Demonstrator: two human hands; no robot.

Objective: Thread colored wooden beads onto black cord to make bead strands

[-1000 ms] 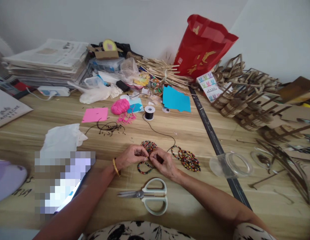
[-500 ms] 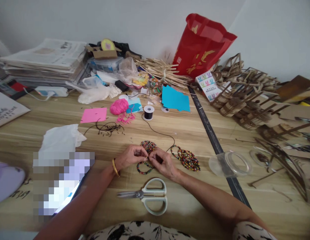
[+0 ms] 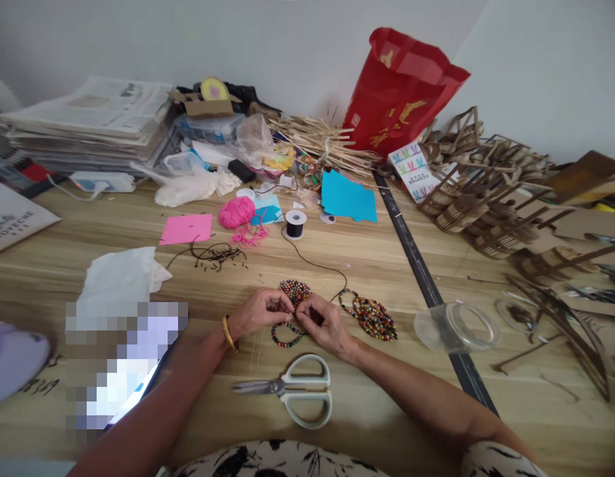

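My left hand (image 3: 267,309) and my right hand (image 3: 323,320) meet fingertip to fingertip over the table. Both pinch at the top of a small beaded bracelet (image 3: 286,342), whose loop of dark, multicoloured beads hangs or lies just below the fingers. The exact bit of cord between the fingertips is too small to see. Behind my fingers lies a bunch of bead strands (image 3: 294,289). A larger heap of beaded bracelets (image 3: 377,319) sits right of my right hand. Nearer to me lie scissors (image 3: 287,387) with pale handles, blades pointing left.
A spool of black cord (image 3: 294,225) trails a line toward my right hand. Cut cord pieces (image 3: 218,255), pink yarn (image 3: 236,212) and a pink paper (image 3: 186,229) lie farther left. A phone (image 3: 133,371) is beside my left forearm. Clear plastic lids (image 3: 456,326) and small woven baskets (image 3: 496,228) stand right.
My fingertips shift very slightly at the pinch. Everything else stays where it was.
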